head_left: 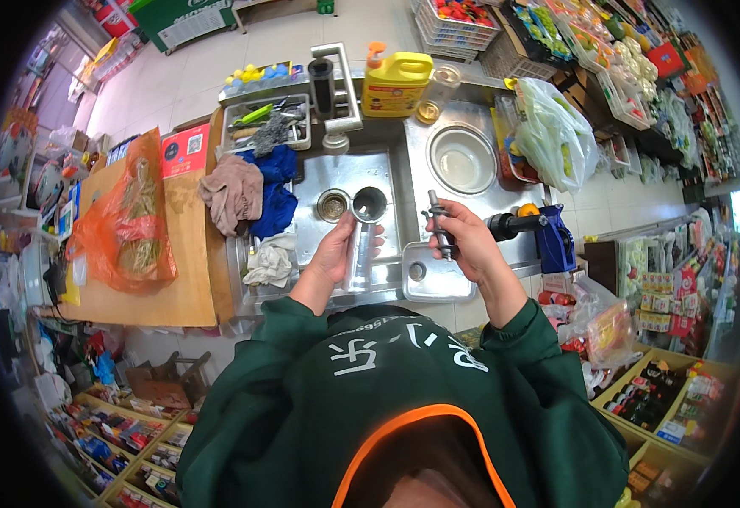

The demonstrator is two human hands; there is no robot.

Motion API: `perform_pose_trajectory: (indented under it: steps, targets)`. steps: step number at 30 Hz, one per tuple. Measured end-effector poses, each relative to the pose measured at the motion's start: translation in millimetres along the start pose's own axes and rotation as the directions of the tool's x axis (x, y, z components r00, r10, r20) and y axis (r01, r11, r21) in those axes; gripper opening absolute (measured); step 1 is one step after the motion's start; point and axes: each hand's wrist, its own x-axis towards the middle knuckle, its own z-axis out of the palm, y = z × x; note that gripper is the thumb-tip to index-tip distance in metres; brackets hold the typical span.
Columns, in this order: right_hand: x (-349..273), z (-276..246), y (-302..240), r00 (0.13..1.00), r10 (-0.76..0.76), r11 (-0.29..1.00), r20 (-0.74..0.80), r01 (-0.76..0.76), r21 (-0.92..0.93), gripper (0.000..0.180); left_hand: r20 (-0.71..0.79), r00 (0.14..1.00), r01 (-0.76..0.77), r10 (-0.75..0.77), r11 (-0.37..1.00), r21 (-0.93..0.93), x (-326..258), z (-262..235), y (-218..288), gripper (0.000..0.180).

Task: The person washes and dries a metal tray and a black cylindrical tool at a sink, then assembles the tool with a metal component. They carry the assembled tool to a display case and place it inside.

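My left hand [329,252] is closed around a silvery tube [360,258], whose round open end tilts up over the sink [387,237]. Pinched in the fingers of my right hand [469,239] is a dark grey spindle-shaped part [439,222] with a thin shaft on top. The two pieces are apart, the spindle to the right of the tube. Below my right hand, a clear shallow plastic container [442,284] rests at the sink's near edge. A black cylindrical piece [514,225] lies just right of that hand.
A white basin [463,161] sits on the right drainboard. Behind stand a tall faucet [353,93] and a yellow pump jug [395,83]. Cloths [273,182] lie left, beside a wooden counter [192,288] with an orange bag [128,224]. A filled plastic bag [556,135] stands far right.
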Motion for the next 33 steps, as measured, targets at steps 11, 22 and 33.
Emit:
perform_pose_trajectory:
  steps: [11, 22, 33]
  targets:
    - [-4.0, 77.0, 3.2, 0.841, -0.445, 0.187, 0.306, 0.421, -0.887, 0.031, 0.044, 0.999, 0.008, -0.013, 0.995, 0.103, -18.9, 8.3, 0.3, 0.038]
    - [0.4, 99.0, 26.8, 0.770, -0.501, 0.019, 0.394, 0.465, -0.885, 0.031, 0.052, 0.998, 0.038, -0.040, 0.999, 0.038, -33.3, 0.4, -9.3, 0.039]
    - [19.5, -10.6, 57.6, 0.614, -0.775, 0.156, 0.153, 0.419, -0.894, 0.015, 0.060, 0.998, 0.010, -0.014, 0.998, 0.055, -37.4, -20.6, -9.5, 0.039]
